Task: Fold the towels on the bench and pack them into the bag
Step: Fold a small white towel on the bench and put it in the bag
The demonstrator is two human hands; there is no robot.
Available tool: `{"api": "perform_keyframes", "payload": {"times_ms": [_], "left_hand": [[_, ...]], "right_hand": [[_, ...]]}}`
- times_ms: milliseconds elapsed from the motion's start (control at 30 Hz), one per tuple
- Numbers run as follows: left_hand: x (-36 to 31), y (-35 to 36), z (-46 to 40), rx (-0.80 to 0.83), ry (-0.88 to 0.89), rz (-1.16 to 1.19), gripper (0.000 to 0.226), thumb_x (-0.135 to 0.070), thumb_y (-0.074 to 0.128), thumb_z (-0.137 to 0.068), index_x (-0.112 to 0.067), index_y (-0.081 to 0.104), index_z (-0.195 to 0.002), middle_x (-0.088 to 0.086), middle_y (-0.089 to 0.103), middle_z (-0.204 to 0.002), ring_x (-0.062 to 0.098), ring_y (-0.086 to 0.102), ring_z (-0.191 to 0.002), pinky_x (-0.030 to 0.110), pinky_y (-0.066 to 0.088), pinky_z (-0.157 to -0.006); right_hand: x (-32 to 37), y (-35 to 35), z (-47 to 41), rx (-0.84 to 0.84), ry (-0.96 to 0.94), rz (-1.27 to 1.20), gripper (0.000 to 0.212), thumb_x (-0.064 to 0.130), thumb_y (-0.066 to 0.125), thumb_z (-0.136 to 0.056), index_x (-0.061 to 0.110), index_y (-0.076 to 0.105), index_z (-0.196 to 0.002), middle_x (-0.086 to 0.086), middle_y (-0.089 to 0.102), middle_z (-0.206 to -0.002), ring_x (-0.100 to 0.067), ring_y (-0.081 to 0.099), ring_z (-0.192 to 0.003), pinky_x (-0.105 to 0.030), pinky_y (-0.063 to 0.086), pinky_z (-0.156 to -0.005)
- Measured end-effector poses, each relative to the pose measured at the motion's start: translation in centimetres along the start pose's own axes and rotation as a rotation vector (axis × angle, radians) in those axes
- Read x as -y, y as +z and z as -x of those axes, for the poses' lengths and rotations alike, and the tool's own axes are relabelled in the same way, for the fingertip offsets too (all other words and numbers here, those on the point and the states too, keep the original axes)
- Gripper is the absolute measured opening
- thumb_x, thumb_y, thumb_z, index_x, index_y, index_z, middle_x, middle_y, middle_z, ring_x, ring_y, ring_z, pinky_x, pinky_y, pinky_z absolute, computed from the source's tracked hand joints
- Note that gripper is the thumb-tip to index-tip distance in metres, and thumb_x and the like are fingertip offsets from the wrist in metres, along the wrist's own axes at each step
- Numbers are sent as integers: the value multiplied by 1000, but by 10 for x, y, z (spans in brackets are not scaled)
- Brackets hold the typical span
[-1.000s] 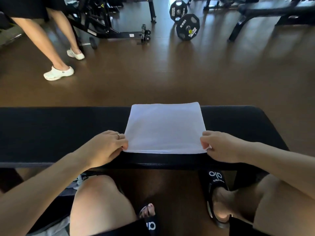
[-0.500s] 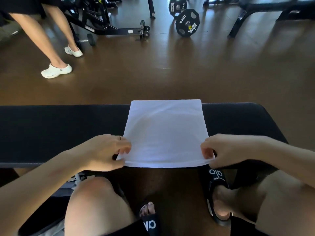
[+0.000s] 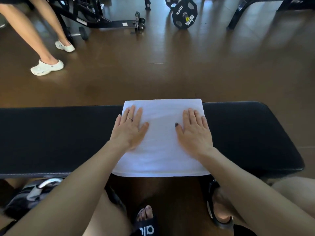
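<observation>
A white folded towel (image 3: 162,133) lies flat across the black padded bench (image 3: 59,138), its near edge hanging slightly over the bench's front. My left hand (image 3: 128,128) rests palm down on the towel's left side, fingers straight. My right hand (image 3: 194,130) rests palm down on its right side, fingers straight too. A dark bag with a pale handle (image 3: 34,193) sits on the floor at the lower left, partly hidden behind my left arm and knee.
Another person's legs in white clogs (image 3: 47,67) stand on the brown floor at the far left. A 10 kg weight plate (image 3: 185,14) and black machine frames (image 3: 102,17) stand at the back. My feet in black slides (image 3: 219,206) are under the bench.
Both hands let go of the towel's near corners and moved forward to lie flat on top of it. The towel now reaches a little over the bench's front edge.
</observation>
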State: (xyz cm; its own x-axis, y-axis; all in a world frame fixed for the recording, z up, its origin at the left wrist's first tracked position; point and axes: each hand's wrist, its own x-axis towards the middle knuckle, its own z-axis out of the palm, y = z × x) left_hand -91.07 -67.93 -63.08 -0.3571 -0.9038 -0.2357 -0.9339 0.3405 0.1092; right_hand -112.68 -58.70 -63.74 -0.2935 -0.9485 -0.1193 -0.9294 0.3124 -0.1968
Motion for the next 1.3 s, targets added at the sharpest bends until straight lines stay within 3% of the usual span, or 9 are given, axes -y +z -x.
{"api": "perform_keyframes", "payload": {"times_ms": [233,467,600,733,900,1067,1167,1233,1300], "left_hand": [[-30,-18,-20,-184,116,-20,69,-58,11,-102,-26,-2,-162,3,-11,-170,18,-12,-156,40,-7,-126],[-26,-6,-26,25,79,-4,67,-57,13,-103,-31,-10,-161,1,-19,-168,17,-20,-154,39,-11,-125],[-38,-13,-14,-136,191,-36,70,-57,15,-102,-25,-3,-162,4,-14,-169,20,-15,-155,43,-8,-125],[-30,3,23,23,329,-87,69,-60,12,-101,-34,-13,-160,-8,-24,-166,13,-25,-152,38,-14,-124],[-14,-8,43,118,271,-96,71,-63,15,-102,-34,-17,-159,-5,-28,-165,15,-28,-151,39,-14,-124],[1,-4,100,84,408,-252,96,-83,14,-86,-23,8,-160,10,4,-167,29,2,-154,49,11,-125],[12,2,122,-71,498,-537,86,-77,32,-89,-8,36,-139,18,39,-145,35,41,-131,45,43,-101],[16,7,130,-167,544,-622,58,-48,64,-89,-7,39,-121,15,43,-125,31,47,-107,40,44,-77],[15,6,137,-173,523,-652,46,-18,74,-81,-9,41,-112,13,46,-117,28,48,-96,36,38,-65]], "right_hand": [[33,-14,-18,-77,-80,-44,66,47,18,-105,17,3,-161,-8,0,-169,-25,-3,-155,-43,-4,-125],[10,0,-10,4,-16,-26,64,45,15,-106,17,-3,-161,-8,-9,-168,-22,-12,-155,-39,-11,-124],[26,-8,17,-73,-107,-46,64,46,13,-105,18,-1,-161,-7,-6,-168,-22,-8,-155,-41,-6,-126],[17,7,59,13,-128,47,71,49,-8,-96,20,-5,-160,-4,-11,-168,-20,-13,-154,-42,-8,-125],[-4,5,71,19,-77,87,64,50,0,-103,22,-10,-160,-4,-13,-168,-20,-15,-154,-41,-6,-126],[-16,4,102,-7,-78,96,66,54,3,-103,23,-5,-160,-6,-8,-168,-22,-12,-154,-43,-4,-126],[-15,3,115,-106,1,-29,64,51,27,-104,19,17,-158,-12,14,-166,-29,9,-154,-44,11,-126],[-13,2,127,-263,59,-194,56,41,52,-98,14,40,-146,-13,41,-150,-31,37,-140,-44,33,-115],[-10,2,142,-379,126,-361,47,31,65,-92,15,51,-134,-6,53,-130,-24,50,-119,-39,46,-98]]}}
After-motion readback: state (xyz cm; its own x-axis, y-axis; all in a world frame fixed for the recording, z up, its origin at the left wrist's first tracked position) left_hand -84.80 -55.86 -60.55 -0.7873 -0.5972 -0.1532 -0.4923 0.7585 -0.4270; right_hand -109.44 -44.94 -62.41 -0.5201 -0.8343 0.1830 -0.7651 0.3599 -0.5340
